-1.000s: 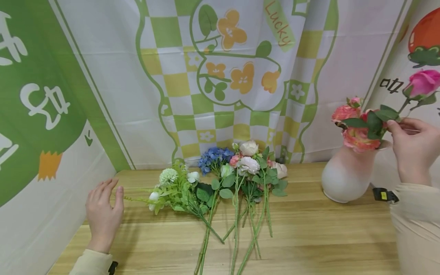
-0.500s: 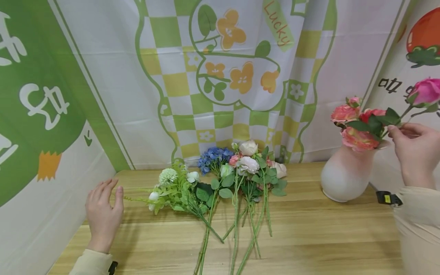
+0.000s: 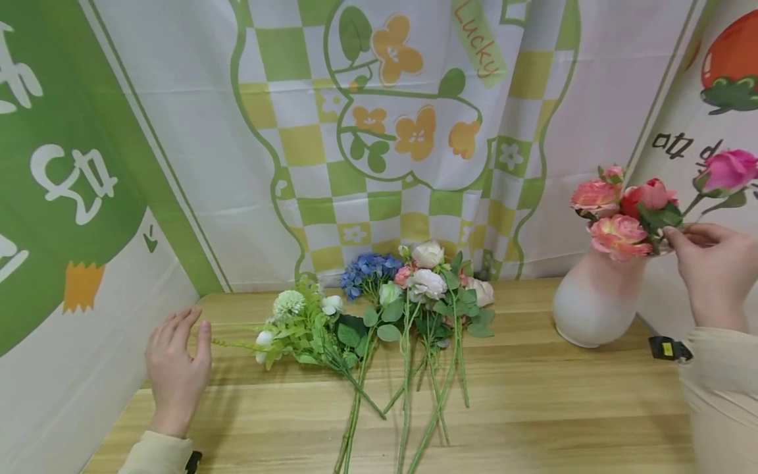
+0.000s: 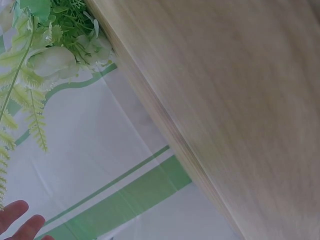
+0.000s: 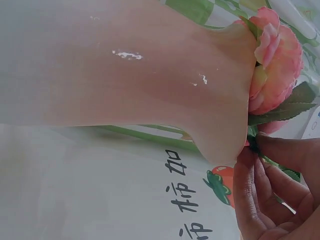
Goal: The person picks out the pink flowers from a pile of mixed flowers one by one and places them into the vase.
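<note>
My right hand (image 3: 715,266) pinches the green stem of a magenta rose (image 3: 732,170) at the mouth of a white-and-pink vase (image 3: 598,299). In the right wrist view, the thumb and fingers (image 5: 247,185) meet on the stem right at the vase's rim. The rose leans out to the right above the hand. Coral-pink flowers (image 3: 618,237) and a red one (image 3: 650,197) stand in the vase. At the table's left, my left hand (image 3: 177,372) lies with relaxed fingers, holding nothing. A thin yellow-green frond tip (image 3: 233,343) points toward it.
Artificial flowers lie across the middle of the wooden table (image 3: 521,408): a blue hydrangea (image 3: 372,271), pale roses (image 3: 428,284) and a greenish-white pompom bloom (image 3: 289,303) with ferns. Their stems point toward the front. Printed cloth (image 3: 414,204) hangs behind the table.
My right hand has moved slightly right, then lower, taking the magenta rose down toward the vase. Its leaves have sunk, so the red flower shows more. The left hand stays put.
</note>
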### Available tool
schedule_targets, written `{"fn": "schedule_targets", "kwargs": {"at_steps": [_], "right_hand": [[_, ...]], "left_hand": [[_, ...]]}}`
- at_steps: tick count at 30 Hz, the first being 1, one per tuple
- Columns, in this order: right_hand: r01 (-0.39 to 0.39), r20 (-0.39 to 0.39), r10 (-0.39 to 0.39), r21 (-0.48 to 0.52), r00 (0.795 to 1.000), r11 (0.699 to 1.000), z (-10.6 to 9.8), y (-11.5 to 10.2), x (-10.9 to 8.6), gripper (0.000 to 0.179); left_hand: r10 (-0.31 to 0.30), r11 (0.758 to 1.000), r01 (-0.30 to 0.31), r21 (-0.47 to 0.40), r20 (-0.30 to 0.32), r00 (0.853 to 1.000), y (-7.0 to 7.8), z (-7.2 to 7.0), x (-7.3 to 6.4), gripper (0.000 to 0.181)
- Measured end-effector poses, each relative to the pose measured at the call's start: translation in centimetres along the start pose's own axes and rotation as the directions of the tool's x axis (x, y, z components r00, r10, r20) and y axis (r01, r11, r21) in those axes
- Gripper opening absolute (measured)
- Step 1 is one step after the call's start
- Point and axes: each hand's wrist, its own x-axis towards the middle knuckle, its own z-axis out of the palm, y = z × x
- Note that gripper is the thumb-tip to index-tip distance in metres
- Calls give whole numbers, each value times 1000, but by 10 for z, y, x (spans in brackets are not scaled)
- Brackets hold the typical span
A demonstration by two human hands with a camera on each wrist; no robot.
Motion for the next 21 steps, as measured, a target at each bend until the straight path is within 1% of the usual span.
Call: {"fn": "schedule_targets", "kwargs": {"at_steps": [4, 14, 21], "right_hand": [[9, 6, -9, -21, 1000, 1000, 0, 2, 0, 50], [-22, 20, 23, -79, 1000, 997, 2, 3, 2, 52], [-40, 67, 48, -120, 997, 992, 4, 5, 2, 53]], "left_hand": [[-9, 1000, 9, 2, 7, 1000, 0, -1, 0, 34], [-13, 1000, 13, 8, 5, 1000, 1, -1, 0, 34], [-18, 1000, 18, 10, 10, 1000, 2, -1, 0, 34]]}}
